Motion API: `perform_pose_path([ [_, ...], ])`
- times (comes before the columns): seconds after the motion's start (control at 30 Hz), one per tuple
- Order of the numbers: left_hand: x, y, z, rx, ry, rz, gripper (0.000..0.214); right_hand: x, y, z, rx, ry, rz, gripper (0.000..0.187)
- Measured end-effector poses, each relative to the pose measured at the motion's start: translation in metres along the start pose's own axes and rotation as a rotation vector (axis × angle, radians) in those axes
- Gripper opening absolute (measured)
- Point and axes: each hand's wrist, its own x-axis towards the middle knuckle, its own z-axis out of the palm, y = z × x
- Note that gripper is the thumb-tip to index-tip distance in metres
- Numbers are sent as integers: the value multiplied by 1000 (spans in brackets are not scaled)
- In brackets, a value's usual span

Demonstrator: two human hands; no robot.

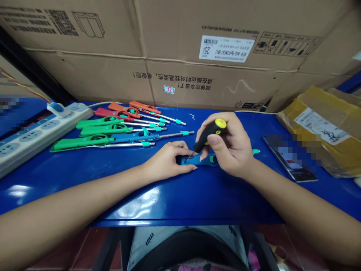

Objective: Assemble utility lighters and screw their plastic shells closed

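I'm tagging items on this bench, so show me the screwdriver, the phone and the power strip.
Screwdriver [207, 134]: head view, on its black handle.
Phone [290, 160]: head view, on its screen.
Power strip [42, 130]: head view, on its socketed top face.

Smooth glossy tabletop [169, 205]; plastic lighters [118, 128] w/ shiny metal tubes [166, 135]; matt cardbd box [172, 41]

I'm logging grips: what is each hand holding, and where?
Right hand: a screwdriver, by its handle. Left hand: a blue lighter, by its handle end.
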Motion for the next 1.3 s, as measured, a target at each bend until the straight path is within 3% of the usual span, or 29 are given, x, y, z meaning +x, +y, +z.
perform_pose_path([
  [0.27, 0, 0, -1, 40, -17, -5, 32, 28, -20, -5, -227, -172, -18, 34],
  [0.57, 0, -2, 1, 61, 0, 23, 35, 61, -61, -18, -433, -444, -13, 18],
  [0.7, -3, 3, 1, 100, 23, 98, 35, 62, -64, -16, -426, -403, -20, 11],
  [0.87, -4, 10, -5, 131, -20, 105, 32, 57, -56, -16, -502, -282, -78, 32],
  [0.93, -4, 8, -7, 115, -31, 83, 32, 55, -53, -17, -494, -265, -88, 28],
  [1.07, -2, 2, -9, 94, -65, 41, 31, 58, -47, -18, -472, -389, -124, 10],
  [1.3, 0, -3, -12, 36, -70, 121, 30, 61, -40, -20, -644, -420, -211, 27],
])
